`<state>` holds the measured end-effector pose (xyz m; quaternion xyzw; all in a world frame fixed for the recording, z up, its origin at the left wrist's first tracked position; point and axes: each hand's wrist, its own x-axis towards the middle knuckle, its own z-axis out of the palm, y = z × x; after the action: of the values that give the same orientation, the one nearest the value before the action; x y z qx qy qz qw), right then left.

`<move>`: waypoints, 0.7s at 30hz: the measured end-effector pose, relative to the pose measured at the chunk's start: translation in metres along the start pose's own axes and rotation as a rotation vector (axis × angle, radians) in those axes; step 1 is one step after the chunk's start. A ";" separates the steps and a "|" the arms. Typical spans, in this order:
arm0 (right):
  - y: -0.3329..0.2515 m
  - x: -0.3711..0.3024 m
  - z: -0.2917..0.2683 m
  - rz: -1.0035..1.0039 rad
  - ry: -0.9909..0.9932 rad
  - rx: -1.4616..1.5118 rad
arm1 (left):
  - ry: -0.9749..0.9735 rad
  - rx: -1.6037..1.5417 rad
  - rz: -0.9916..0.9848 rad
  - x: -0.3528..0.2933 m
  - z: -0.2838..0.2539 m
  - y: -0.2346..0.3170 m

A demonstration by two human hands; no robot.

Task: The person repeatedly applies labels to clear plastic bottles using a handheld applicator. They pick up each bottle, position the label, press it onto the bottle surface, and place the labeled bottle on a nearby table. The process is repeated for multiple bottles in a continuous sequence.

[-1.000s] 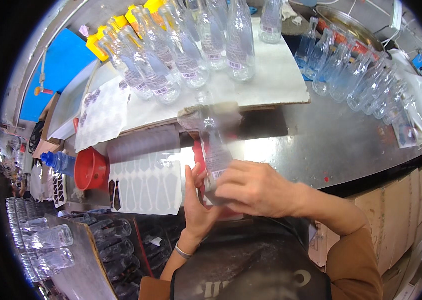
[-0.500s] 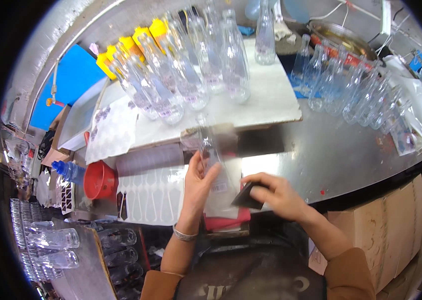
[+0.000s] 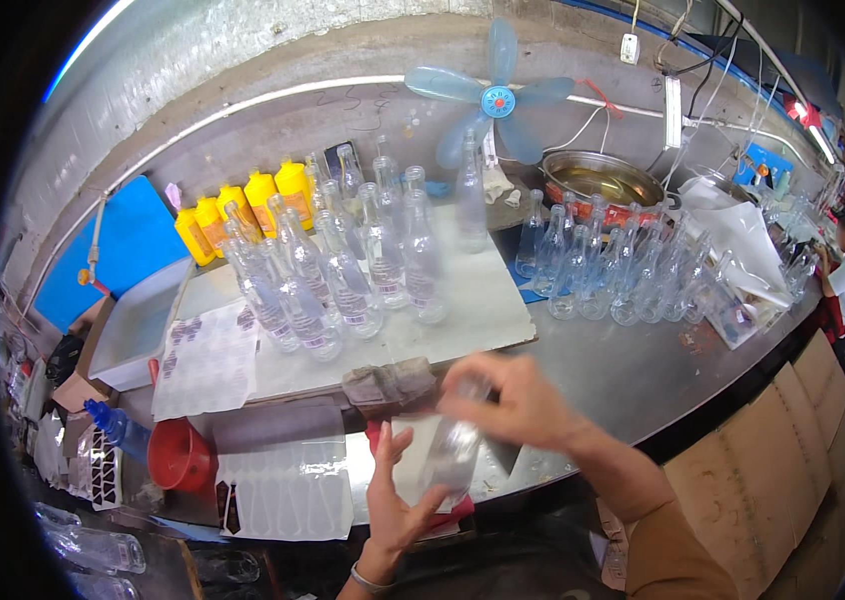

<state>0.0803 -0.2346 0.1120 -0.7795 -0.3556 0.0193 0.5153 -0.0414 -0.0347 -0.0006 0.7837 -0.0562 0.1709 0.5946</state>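
Observation:
A clear glass bottle (image 3: 451, 462) is tilted in front of me over the near edge of the bench, slightly blurred. My right hand (image 3: 508, 400) is closed round its upper part. Beside the bottle's lower end is my left hand (image 3: 398, 512), thumb and fingers spread apart; whether the thumb touches the glass I cannot tell. A dark flat piece (image 3: 506, 457) shows just below my right hand, and I cannot make out whether it is held. Beyond, several printed clear bottles (image 3: 345, 285) stand on a white board (image 3: 483, 300).
Plain clear bottles (image 3: 598, 275) stand in rows on the metal bench at right, near a metal pan (image 3: 603, 180). Left are a red bucket (image 3: 183, 455), a transfer sheet (image 3: 288, 490) and yellow bottles (image 3: 261, 203). A fan (image 3: 499, 102) is behind. Cardboard (image 3: 753, 460) lines the right side.
The view has tipped up, bringing in the fan and wall. My right hand has moved from beside the bottle onto its upper part. My left hand has opened and sits lower by its base.

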 end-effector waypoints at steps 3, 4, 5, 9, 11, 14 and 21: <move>-0.008 0.038 -0.047 0.050 0.233 -0.154 | 0.029 -0.040 -0.022 -0.004 -0.010 -0.009; -0.010 0.054 -0.067 0.033 0.288 -0.229 | 0.032 -0.042 -0.026 -0.004 -0.012 -0.010; -0.009 0.074 -0.080 -0.018 0.310 -0.289 | 0.042 -0.034 -0.032 -0.004 -0.015 -0.010; 0.048 0.145 -0.125 -0.069 0.370 -0.523 | 0.035 -0.049 -0.112 0.003 -0.012 -0.016; 0.076 0.172 -0.133 -0.045 0.398 -0.560 | 0.030 -0.051 -0.125 0.006 -0.012 -0.022; 0.102 0.199 -0.128 0.011 0.434 -0.533 | 0.039 -0.034 -0.183 0.011 -0.013 -0.027; 0.122 0.220 -0.125 0.040 0.461 -0.558 | 0.021 -0.045 -0.266 0.019 -0.010 -0.033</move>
<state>0.3589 -0.2335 0.1450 -0.8809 -0.2064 -0.2446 0.3488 -0.0162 -0.0130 -0.0223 0.7689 0.0509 0.0975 0.6299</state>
